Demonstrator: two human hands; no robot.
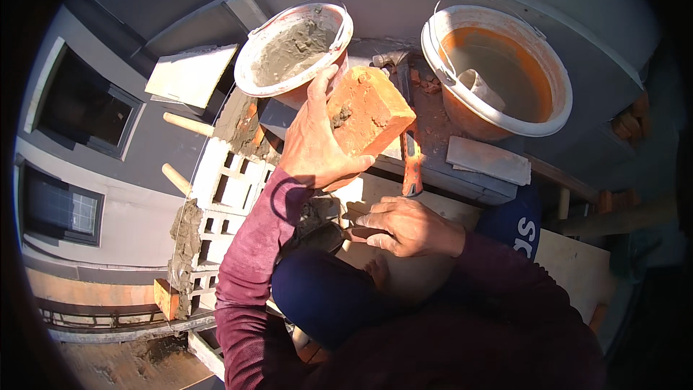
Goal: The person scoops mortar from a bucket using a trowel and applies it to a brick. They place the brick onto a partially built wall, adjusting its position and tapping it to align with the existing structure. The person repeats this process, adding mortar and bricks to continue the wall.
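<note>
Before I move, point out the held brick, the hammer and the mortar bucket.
Held brick (366,111), head view: middle of its broad face.
Hammer (412,165), head view: orange grip.
Mortar bucket (267,91), head view: lower white rim.

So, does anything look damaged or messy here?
Yes, mildly: broken red chunks lie loose beside the hammer, looking like rubble. Also, the brick in the left hand has a grey lump, probably mortar, stuck on its otherwise orange face.

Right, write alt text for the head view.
A person's left hand holds an orange brick dabbed with mortar; the right hand grips what looks like a trowel. Beyond stand a bucket of grey mortar and a second bucket of murky liquid.
</note>
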